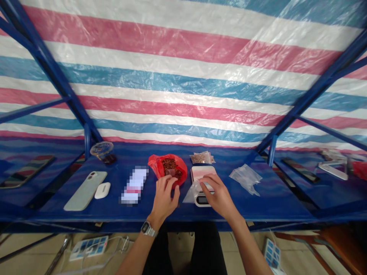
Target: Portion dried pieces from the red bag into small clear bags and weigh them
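Observation:
My left hand (164,196) hangs at the front of an open red plastic bag (175,165) holding dark red dried flakes (171,168). Its curled fingers reach the bag's mouth, and whether they pinch anything is hidden. My right hand (218,196) grips a clear plastic bag (192,193) just above a white digital kitchen scale (202,199). The scale's display faces me, and the hand covers part of the weighing plate.
A blue table holds a pale phone (85,191), a white earbud case (102,190), a blurred white packet (134,185), small clear packets of brown material (201,157), loose clear bags (246,178) and a clear cup (101,150). Blue metal frame bars rise on both sides.

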`<state>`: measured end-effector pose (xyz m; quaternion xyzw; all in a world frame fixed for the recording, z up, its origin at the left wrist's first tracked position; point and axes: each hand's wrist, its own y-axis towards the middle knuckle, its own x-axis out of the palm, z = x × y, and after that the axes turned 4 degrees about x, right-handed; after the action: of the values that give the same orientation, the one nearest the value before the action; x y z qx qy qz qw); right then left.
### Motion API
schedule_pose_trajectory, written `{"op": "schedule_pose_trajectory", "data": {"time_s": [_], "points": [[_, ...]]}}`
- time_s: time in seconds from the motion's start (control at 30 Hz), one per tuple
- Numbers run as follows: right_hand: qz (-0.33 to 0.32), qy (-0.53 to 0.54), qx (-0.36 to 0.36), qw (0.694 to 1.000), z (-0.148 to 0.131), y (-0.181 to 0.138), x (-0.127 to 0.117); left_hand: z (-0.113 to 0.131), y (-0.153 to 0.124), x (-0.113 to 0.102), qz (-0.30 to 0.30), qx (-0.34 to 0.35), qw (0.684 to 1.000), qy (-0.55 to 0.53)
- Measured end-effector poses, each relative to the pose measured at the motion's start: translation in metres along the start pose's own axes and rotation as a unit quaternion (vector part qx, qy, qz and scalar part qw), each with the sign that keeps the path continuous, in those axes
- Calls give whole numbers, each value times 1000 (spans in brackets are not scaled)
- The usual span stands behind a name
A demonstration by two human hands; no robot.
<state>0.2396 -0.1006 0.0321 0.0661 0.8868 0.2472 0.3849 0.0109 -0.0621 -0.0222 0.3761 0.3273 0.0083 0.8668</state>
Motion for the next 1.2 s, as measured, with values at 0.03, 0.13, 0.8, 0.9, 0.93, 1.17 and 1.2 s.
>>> {"op": "schedule_pose_trajectory", "data": {"time_s": [0.03,0.13,0.8,0.9,0.93,1.17,1.2], "points": [[-12,-1,-10,1000,-5,3,-1,3,3,0,-16,-28,998,-61],[-56,10,-35,998,-22,8,0,14,12,4,-74,-97,949,-291],[-89,-4,-23,996,-29,12,34,-13,4,-13,101,-330,836,-426],[-121,-70,-52,989,-23,47,54,-26,9,-13,167,-314,858,-372],[-134,-94,-60,985,-22,58,61,-27,10,-12,178,-307,862,-363],[-220,-154,-86,959,-18,96,94,-29,4,-2,156,-314,857,-377],[-217,-156,-84,960,-17,97,94,-30,2,-1,151,-316,856,-380]]}}
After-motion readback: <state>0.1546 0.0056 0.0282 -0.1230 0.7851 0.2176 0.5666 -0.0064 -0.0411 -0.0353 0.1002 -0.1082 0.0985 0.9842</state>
